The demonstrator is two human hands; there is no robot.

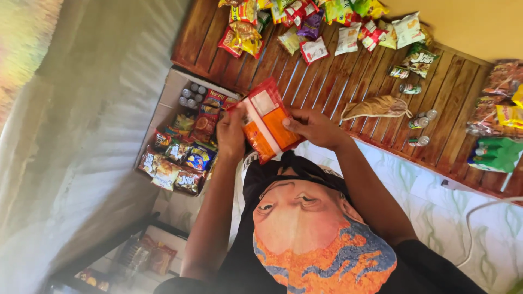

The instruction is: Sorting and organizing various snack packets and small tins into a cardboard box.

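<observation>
Though crinkly, flat packet (267,122) (glossy plastic)

Packet (268,121): glossy orange plastic film. Wall (338,76): varnished wooden slats, reddish sheen. Snack bags (180,166), left: shiny foil. Pouch (376,107), right: matt tan cloth. Shirt (321,245): black cloth, printed.

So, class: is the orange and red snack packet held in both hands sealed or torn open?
Cannot tell. The orange and red snack packet looks flat and whole between the left hand and right hand, but fingers cover its edges.
</observation>
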